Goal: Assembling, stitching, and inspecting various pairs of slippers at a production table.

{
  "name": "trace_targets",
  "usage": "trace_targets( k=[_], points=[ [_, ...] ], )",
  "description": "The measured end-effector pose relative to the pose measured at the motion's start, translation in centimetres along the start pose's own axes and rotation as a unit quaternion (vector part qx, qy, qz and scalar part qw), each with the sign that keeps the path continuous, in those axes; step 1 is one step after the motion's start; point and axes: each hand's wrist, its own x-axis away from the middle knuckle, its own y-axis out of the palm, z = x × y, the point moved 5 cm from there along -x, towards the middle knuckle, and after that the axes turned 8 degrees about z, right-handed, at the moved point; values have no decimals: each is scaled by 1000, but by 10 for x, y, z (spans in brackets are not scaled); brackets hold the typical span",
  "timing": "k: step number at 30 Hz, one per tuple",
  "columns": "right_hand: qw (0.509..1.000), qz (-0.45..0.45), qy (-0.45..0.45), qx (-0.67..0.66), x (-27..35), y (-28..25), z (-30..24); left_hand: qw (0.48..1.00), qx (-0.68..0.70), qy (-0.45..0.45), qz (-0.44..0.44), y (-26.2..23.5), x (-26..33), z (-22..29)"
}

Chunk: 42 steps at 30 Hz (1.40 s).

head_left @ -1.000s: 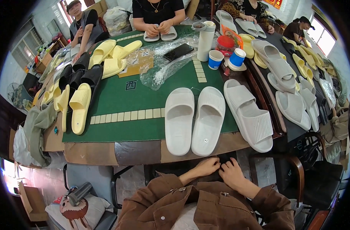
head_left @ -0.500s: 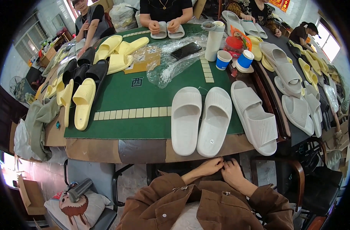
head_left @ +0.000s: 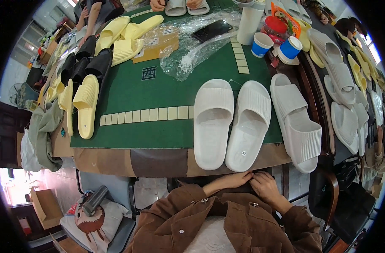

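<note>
Below the table's front edge my left hand (head_left: pixel 238 180) and my right hand (head_left: pixel 265 186) meet over my lap. The fingers of both are curled in close together; whatever they hold, if anything, is hidden. Right above them, a pair of pale grey slippers lies at the table edge: a left slipper (head_left: pixel 213 141) and a right slipper (head_left: pixel 246 143), toes away from me. Neither hand touches them. A thin thread shows between the two. To their right more pale grey slippers (head_left: pixel 303 137) lie one over another, overhanging the edge.
On the green table mat (head_left: pixel 129 97) lie yellow slippers (head_left: pixel 88 101), black slippers (head_left: pixel 100 65), clear plastic wrap (head_left: pixel 182 59) and a phone (head_left: pixel 212 30). Paper cups (head_left: pixel 261 45) and a white bottle (head_left: pixel 250 25) stand at the back right. Chairs flank me; a co-worker's hands (head_left: pixel 158 4) hold grey slippers opposite.
The view has tipped downward and shifted slightly, so the slippers look larger and the co-worker opposite is mostly cut off. My hands stay together in nearly the same place.
</note>
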Motion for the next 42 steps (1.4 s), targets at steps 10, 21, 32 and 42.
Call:
trace_targets(
  k=[10,21,32,42],
  points=[
    [949,58,256,-174,12,3,28,995,-7,-24,92,-13,0,1],
    [917,9,286,-278,19,8,44,990,-50,-87,102,-12,-2,7],
    [986,-110,128,-15,5,7,24,985,-106,-49,128,-16,-5,10],
    [923,-99,188,-321,7,2,31,981,-183,-11,60,-11,-3,18]
  ],
)
